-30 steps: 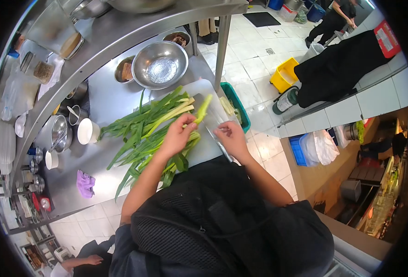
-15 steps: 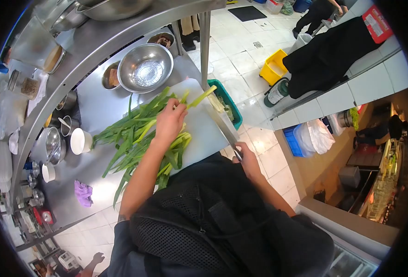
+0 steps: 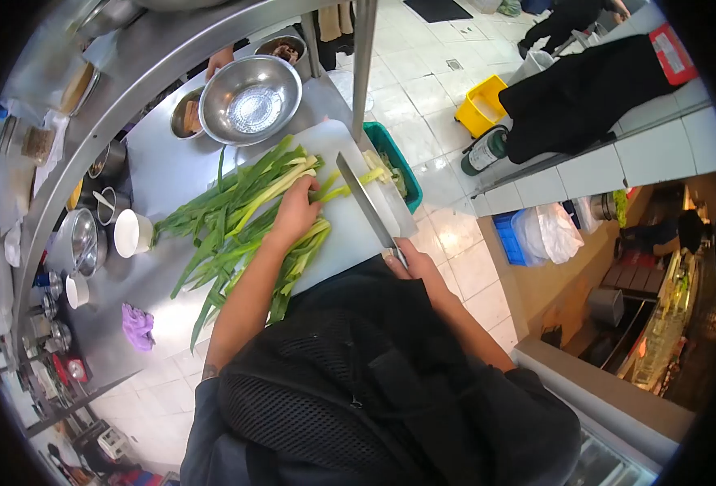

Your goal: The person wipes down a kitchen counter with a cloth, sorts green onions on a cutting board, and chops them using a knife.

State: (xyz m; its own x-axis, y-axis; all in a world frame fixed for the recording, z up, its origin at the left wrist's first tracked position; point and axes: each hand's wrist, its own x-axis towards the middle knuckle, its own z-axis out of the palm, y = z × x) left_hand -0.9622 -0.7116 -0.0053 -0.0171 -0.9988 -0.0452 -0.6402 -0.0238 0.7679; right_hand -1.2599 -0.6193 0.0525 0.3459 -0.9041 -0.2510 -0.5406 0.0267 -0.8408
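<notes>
Long green leafy stalks (image 3: pixel 240 194) lie in a loose pile across the left part of a white cutting board (image 3: pixel 350 235) and the steel counter. My left hand (image 3: pixel 297 212) is closed on a pale green stalk (image 3: pixel 337 193) near the middle of the board. In my right hand (image 3: pixel 412 263) is the handle of a large knife (image 3: pixel 363 198). Its blade points up and to the left, over the stalk, with the tip above the board. Whether the edge touches the stalk I cannot tell. Pale stalk pieces (image 3: pixel 382 166) lie beyond the blade, at the board's right side.
A large steel bowl (image 3: pixel 251 101) stands behind the board; another person's hand (image 3: pixel 220 61) is at its rim. A green bin (image 3: pixel 405 170) sits right of the board. White cups (image 3: pixel 133 233) and a purple cloth (image 3: pixel 138 326) are on the left, below a steel shelf (image 3: pixel 115 134).
The knife has swung left over the board and across the stalk. My left hand has moved slightly down with the stalk. Another person's hand has appeared by the steel bowl.
</notes>
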